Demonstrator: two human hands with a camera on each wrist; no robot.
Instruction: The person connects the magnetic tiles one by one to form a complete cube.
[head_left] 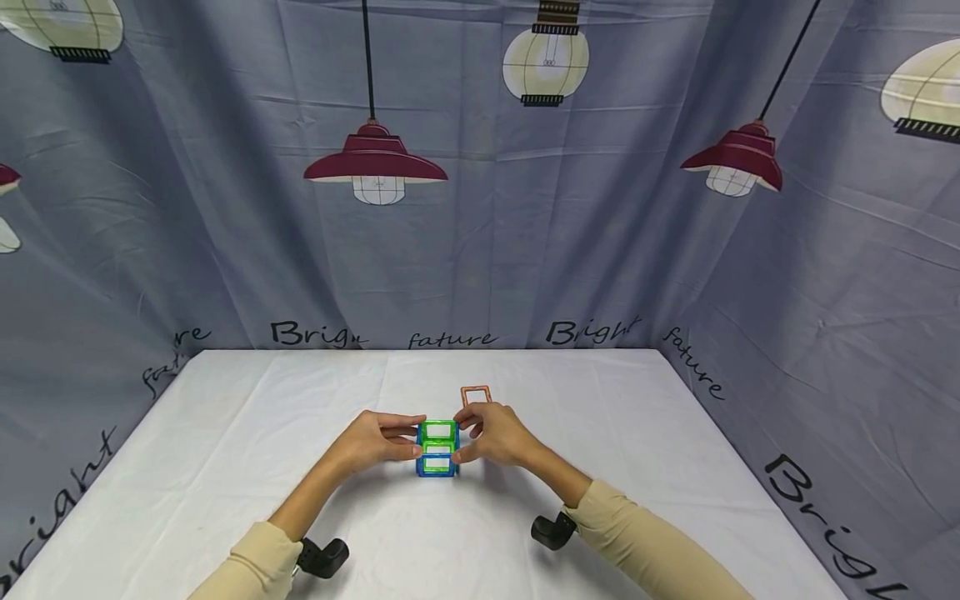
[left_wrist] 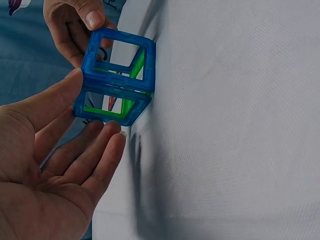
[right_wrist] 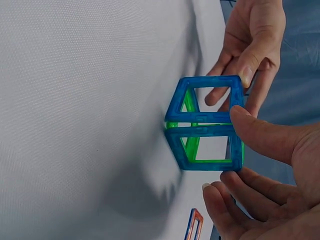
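A small cube of see-through magnetic tiles (head_left: pixel 438 443), blue and green with hollow middles, stands on the white table between both hands. From the left, my left hand (head_left: pixel 367 443) grips it, thumb at the near edge and fingers along the side and top. On the opposite side my right hand (head_left: pixel 501 435) holds it, its thumb low at the front corner and fingertips at the upper edge. The right wrist view shows the right thumb pressing the blue frame (right_wrist: pixel 205 131). Two blue faces meet along an edge in the left wrist view, with green tiles behind.
Just behind the right hand is an orange square tile frame (head_left: pixel 476 388), partly covered by that hand. The white cloth-covered table (head_left: pixel 225 433) reaches back to a grey-blue curtain (head_left: pixel 465 275) printed with lamps and lettering, which also hangs along both sides.
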